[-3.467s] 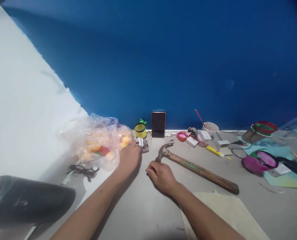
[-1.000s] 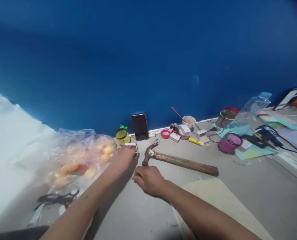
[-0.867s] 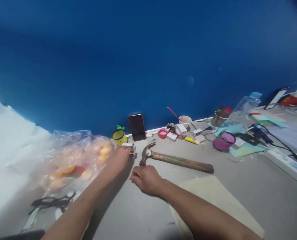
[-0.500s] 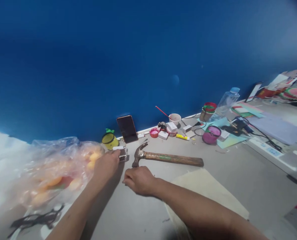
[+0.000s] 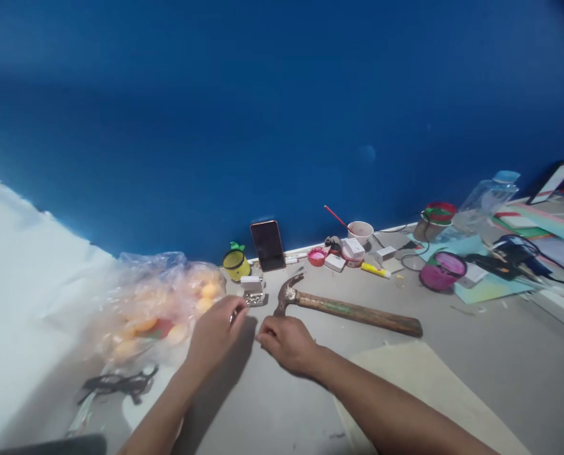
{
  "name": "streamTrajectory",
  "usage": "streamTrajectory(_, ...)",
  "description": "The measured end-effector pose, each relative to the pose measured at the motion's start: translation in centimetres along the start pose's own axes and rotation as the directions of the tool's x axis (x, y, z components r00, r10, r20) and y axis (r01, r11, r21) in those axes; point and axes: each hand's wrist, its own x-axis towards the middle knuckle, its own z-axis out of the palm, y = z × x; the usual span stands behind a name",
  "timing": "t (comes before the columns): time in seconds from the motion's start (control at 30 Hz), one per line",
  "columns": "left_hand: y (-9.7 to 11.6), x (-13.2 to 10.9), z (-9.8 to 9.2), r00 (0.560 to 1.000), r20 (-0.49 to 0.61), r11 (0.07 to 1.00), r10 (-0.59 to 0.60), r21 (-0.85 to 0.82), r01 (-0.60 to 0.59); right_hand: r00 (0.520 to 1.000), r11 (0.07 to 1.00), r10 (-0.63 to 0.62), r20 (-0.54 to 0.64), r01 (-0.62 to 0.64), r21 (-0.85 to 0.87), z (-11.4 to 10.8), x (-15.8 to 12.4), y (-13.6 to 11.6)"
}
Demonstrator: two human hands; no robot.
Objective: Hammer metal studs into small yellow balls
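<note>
My left hand (image 5: 215, 333) lies on the grey table, fingertips pinched together just short of a small open white box (image 5: 253, 292) of little metal pieces; what it pinches is too small to make out. Close beside it, my right hand (image 5: 286, 341) rests with fingers curled under, knuckles up, near the head of a wooden-handled claw hammer (image 5: 353, 311) that lies flat. The two hands nearly touch at the fingertips.
A clear plastic bag of orange fruit (image 5: 153, 309) lies left of my hands. A phone (image 5: 267, 245) and a yellow cup (image 5: 236, 264) stand against the blue wall. A beige sheet (image 5: 434, 392) lies under my right forearm. Craft clutter, cables and a bottle (image 5: 481, 202) crowd the right.
My left hand has drawn back from the small white box toward my right hand, fingers pinched. The right hand has stayed put. The view swung right, then back left.
</note>
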Motion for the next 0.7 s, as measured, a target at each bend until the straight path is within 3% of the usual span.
streamTrajectory(0.1,0.1,-3.0,0.1,0.998,-0.016,0.981,-0.057,-0.185,0.053,0.995,0.943,0.073,-0.064,-0.048,0.329,0.4,0.3,0.3)
streamTrajectory(0.23,1.0,-4.8,1.4,0.997,-0.018,0.951,-0.078,-0.302,0.069,0.989,0.730,0.145,0.012,-0.115,0.673,0.9,0.7,0.5)
streamTrajectory(0.4,2.0,-4.5,2.2,0.991,-0.074,0.933,-0.115,-0.350,0.082,0.982,0.688,0.178,0.059,-0.167,0.706,0.5,0.8,0.1)
streamTrajectory(0.7,2.9,-4.8,2.1,0.992,-0.063,0.935,-0.110,-0.346,0.082,0.983,0.646,0.171,0.068,-0.164,0.746,0.4,0.6,-0.2)
